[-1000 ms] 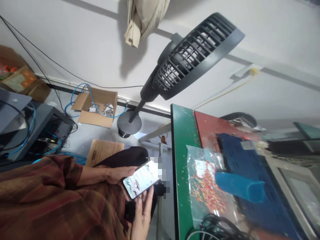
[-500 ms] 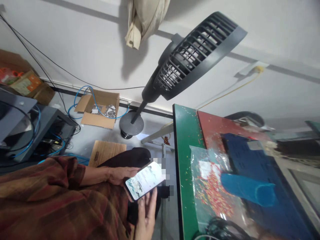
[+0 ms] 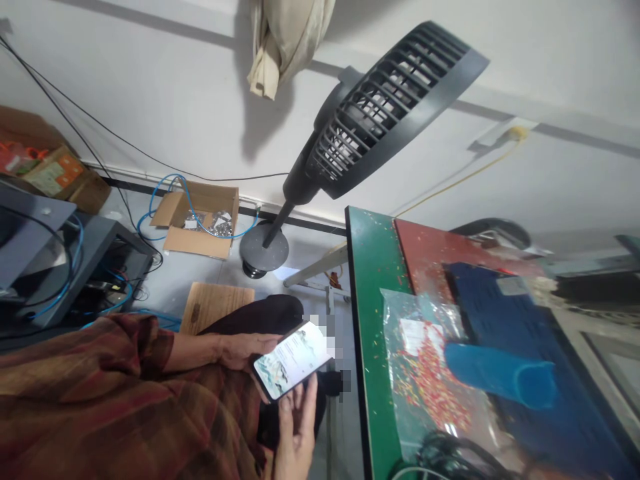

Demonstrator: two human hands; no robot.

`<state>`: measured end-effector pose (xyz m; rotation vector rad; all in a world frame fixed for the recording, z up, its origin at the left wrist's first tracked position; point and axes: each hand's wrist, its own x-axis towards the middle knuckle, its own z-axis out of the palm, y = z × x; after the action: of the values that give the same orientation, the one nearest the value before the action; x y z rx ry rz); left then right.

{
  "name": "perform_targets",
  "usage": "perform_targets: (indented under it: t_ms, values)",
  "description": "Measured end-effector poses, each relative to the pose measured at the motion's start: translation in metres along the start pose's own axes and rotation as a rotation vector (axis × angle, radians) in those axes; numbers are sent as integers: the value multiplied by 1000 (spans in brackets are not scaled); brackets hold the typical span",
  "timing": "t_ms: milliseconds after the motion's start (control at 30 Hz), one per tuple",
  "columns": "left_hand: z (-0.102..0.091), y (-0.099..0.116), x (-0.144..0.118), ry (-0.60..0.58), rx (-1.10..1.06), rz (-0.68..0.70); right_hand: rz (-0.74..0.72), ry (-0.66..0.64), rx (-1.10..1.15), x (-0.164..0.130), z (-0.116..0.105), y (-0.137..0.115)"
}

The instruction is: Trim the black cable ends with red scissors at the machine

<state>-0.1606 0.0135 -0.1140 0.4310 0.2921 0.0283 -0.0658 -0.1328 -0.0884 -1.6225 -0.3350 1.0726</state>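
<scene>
A lit smartphone (image 3: 294, 359) sits over my lap. My left hand (image 3: 243, 348) comes in from the left out of a brown plaid sleeve and grips the phone's upper edge, thumb along its side. My right hand (image 3: 296, 430) rises from the bottom edge, its fingers lying straight against the phone's lower edge and underside. Both hands touch the phone. The screen shows a pale picture; part of it is blurred out.
A black standing fan (image 3: 380, 110) leans over a green table edge (image 3: 367, 320). On the table lie a clear bag of red and yellow bits (image 3: 425, 373), a blue roll (image 3: 500, 375) and black cables (image 3: 450, 457). An open cardboard box (image 3: 197, 217), a wooden board (image 3: 213, 303) and a grey rack (image 3: 60, 260) stand on the floor.
The view has drifted slightly, so the phone and hands sit a little further right and lower in frame. Both hands keep their hold on the phone.
</scene>
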Motion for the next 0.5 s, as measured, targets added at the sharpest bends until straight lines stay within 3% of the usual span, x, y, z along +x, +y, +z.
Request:
perform_targets:
  t_ms: [300,500]
  values:
    - [0,0,2,23,-11,-27,-56,23,-72,0,3,1]
    - [0,0,-2,-35,-28,15,-45,39,-94,-5,6,-5]
